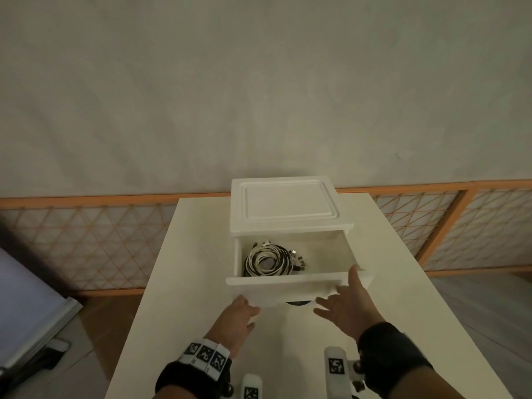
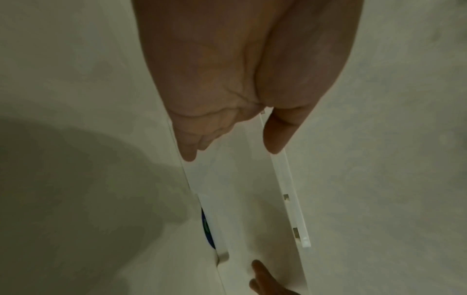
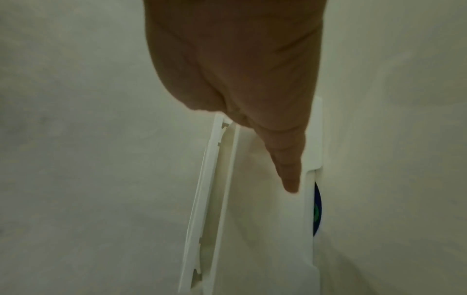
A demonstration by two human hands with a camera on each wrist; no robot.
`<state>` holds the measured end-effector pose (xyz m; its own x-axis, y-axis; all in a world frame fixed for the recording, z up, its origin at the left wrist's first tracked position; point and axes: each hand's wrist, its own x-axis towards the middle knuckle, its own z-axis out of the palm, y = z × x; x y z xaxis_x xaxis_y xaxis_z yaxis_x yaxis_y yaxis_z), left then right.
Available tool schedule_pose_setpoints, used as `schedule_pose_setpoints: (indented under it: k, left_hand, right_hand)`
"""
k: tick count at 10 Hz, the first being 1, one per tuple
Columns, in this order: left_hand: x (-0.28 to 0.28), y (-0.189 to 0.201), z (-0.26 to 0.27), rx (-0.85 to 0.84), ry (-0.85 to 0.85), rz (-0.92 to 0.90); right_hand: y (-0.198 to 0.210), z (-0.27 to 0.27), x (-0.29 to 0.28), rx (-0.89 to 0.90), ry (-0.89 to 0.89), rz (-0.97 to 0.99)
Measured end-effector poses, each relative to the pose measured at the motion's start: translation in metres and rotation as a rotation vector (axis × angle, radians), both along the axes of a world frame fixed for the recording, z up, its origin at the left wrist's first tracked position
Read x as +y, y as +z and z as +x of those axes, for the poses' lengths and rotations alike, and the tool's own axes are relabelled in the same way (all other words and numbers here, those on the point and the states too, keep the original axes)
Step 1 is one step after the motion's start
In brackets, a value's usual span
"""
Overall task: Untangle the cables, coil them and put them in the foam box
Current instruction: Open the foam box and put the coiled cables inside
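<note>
A white foam box (image 1: 288,208) stands on the white table (image 1: 195,283), its drawer (image 1: 288,286) pulled out toward me. Inside the drawer lie coiled black and white cables (image 1: 270,259). My left hand (image 1: 240,311) touches the drawer front at its lower left; in the left wrist view the left hand (image 2: 231,153) lies with straight fingers on the panel (image 2: 242,199), thumb by the rim. My right hand (image 1: 344,300) is at the right corner, fingers spread, thumb up against the rim. In the right wrist view a finger (image 3: 285,169) lies along the panel (image 3: 265,239).
A dark round object (image 1: 299,303) shows under the drawer front, blue and green in the wrist views. An orange lattice screen (image 1: 86,240) runs behind the table. A pale grey object (image 1: 26,312) stands on the floor at left.
</note>
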<state>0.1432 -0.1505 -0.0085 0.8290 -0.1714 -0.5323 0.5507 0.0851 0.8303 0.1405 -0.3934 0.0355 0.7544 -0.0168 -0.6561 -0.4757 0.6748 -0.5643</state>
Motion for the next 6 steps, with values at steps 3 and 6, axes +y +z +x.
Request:
schedule_pose_setpoints:
  k: [3,6]
  left_hand:
    - [-0.017,0.000,0.038,-0.071,0.040,0.018]
    - [-0.024,0.008,0.107,-0.061,-0.003,0.189]
  right_hand:
    - [-0.007,0.032,0.006,-0.118,-0.181,0.176]
    - [0.007,0.103,0.014,-0.148,-1.171,1.588]
